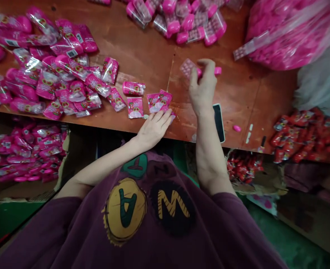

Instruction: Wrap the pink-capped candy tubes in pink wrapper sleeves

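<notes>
My right hand [202, 87] is closed round a small clear candy bottle with a pink cap [189, 68], held just above the brown wooden table [142, 56]. My left hand [155, 127] lies flat with fingers stretched out at the table's near edge, its fingertips on a small stack of pink printed wrappers [159, 101]. One more flat wrapper [135, 107] and one wrapped bottle [133, 88] lie just left of the stack.
A heap of wrapped pink bottles [49, 63] covers the table's left. Unwrapped bottles [182, 20] pile at the back, beside a big bag of pink caps [291, 33]. A phone [219, 121], a loose pink cap [237, 128], red packets [302, 136] and a box of wrapped bottles [27, 153] are nearby.
</notes>
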